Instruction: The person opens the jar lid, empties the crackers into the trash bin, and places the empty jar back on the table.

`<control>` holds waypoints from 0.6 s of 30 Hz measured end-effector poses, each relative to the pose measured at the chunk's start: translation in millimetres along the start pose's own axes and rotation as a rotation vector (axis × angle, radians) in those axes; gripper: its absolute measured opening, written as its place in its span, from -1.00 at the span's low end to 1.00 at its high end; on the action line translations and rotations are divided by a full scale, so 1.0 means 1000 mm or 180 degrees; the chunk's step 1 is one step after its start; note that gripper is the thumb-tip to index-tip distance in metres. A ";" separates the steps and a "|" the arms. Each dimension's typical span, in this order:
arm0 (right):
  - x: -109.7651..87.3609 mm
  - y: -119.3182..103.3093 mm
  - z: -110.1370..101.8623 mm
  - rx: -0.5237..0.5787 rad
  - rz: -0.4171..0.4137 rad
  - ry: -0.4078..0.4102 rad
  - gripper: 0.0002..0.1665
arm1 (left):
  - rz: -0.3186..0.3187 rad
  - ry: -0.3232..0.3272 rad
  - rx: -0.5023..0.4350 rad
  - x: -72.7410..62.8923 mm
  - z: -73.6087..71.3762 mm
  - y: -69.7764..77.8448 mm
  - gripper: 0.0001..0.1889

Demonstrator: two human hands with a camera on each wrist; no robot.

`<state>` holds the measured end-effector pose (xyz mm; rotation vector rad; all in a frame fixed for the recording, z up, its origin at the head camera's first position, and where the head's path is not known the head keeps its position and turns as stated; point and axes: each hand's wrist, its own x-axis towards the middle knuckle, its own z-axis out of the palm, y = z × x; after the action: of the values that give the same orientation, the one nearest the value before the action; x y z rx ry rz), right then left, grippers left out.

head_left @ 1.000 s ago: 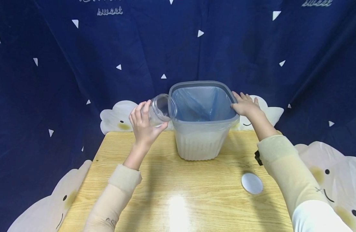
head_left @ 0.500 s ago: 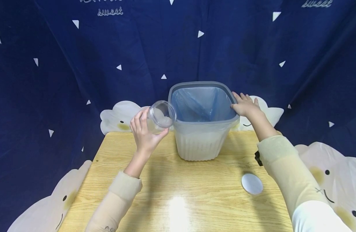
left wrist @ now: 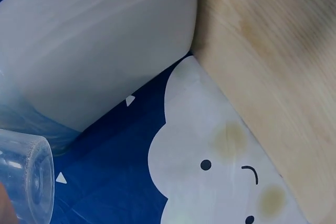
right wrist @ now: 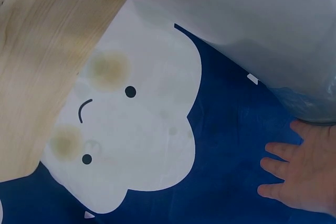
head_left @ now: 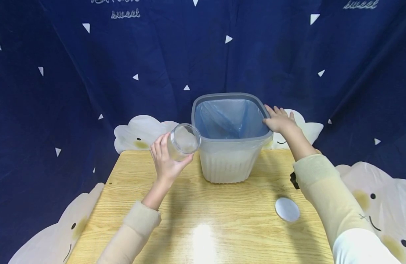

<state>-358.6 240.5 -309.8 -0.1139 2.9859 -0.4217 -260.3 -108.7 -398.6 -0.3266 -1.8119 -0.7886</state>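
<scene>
My left hand grips a clear plastic jar by its side, held up left of the bin. Uncapped, the jar tilts with its mouth facing me and up. Its base shows at the lower left of the left wrist view. A whitish translucent waste bin with a grey rim and a bluish liner bag stands at the table's far side. My right hand rests on the bin's right rim, fingers straight and spread, which the right wrist view shows too.
A round, pale grey lid lies on the wooden table, near my right forearm. Behind the table hangs a dark blue curtain with white triangles and cloud faces. A small black object sits at the right cuff.
My left hand has drawn the jar down and toward me from the bin's rim, turning its mouth from the bin to face me. The right hand and bin stay put.
</scene>
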 end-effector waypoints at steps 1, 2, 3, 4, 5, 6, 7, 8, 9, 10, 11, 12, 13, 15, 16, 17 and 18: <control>0.000 0.000 0.000 -0.0001 -0.0001 0.0006 -0.21 | -0.0002 0.0003 0.0001 -0.001 0.000 0.000 -0.09; 0.000 0.000 0.000 -0.0003 -0.0003 0.0013 -0.21 | -0.0005 -0.0002 -0.0001 -0.003 -0.001 0.000 -0.09; 0.000 0.000 0.000 -0.0005 -0.0003 0.0018 -0.21 | -0.0010 -0.0009 -0.0004 -0.004 -0.001 0.000 -0.09; 0.000 0.000 0.000 -0.0007 -0.0004 0.0024 -0.22 | -0.0017 -0.0017 -0.0005 -0.005 -0.001 0.000 -0.09; 0.000 0.000 0.001 -0.0002 -0.0003 0.0024 -0.22 | -0.0021 -0.0022 -0.0005 -0.006 -0.001 0.000 -0.09; 0.000 0.000 0.001 0.0001 -0.0004 0.0023 -0.22 | -0.0027 -0.0031 -0.0008 -0.008 -0.002 0.001 -0.10; 0.000 0.000 0.001 0.0002 -0.0003 0.0022 -0.22 | -0.0029 -0.0038 -0.0010 -0.009 -0.002 0.001 -0.10; 0.000 0.000 0.001 0.0004 -0.0002 0.0019 -0.21 | -0.0031 -0.0048 -0.0007 -0.010 -0.002 0.001 -0.10; 0.000 0.001 0.001 0.0006 -0.0002 0.0020 -0.22 | -0.0031 -0.0049 -0.0011 -0.012 -0.002 0.002 -0.10; -0.001 0.000 0.001 0.0009 -0.0002 0.0020 -0.22 | -0.0032 -0.0053 -0.0022 -0.013 -0.002 0.002 -0.10; -0.001 0.000 0.001 0.0013 -0.0001 0.0018 -0.22 | -0.0032 -0.0059 -0.0037 -0.014 -0.003 0.002 -0.10; -0.001 0.000 0.001 0.0014 0.0000 0.0019 -0.22 | -0.0034 -0.0062 -0.0055 -0.015 -0.003 0.002 -0.11; -0.001 0.000 0.001 0.0017 0.0002 0.0020 -0.22 | -0.0032 -0.0058 -0.0073 -0.017 -0.002 0.003 -0.10; -0.001 0.000 0.001 0.0017 0.0000 0.0029 -0.22 | -0.0036 -0.0053 -0.0110 -0.019 -0.002 0.003 -0.10; -0.001 0.000 0.001 0.0018 0.0001 0.0026 -0.22 | -0.0040 -0.0050 -0.0131 -0.020 -0.002 0.003 -0.10; -0.001 0.000 0.001 0.0016 0.0000 0.0026 -0.22 | -0.0045 -0.0049 -0.0149 -0.022 -0.002 0.003 -0.10; -0.001 0.000 0.001 0.0015 0.0001 0.0023 -0.22 | -0.0052 -0.0047 -0.0167 -0.023 -0.002 0.003 -0.10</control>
<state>-357.3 240.7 -310.6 -0.1115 2.9919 -0.4299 -248.5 -104.3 -418.4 -0.3530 -1.8121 -0.8481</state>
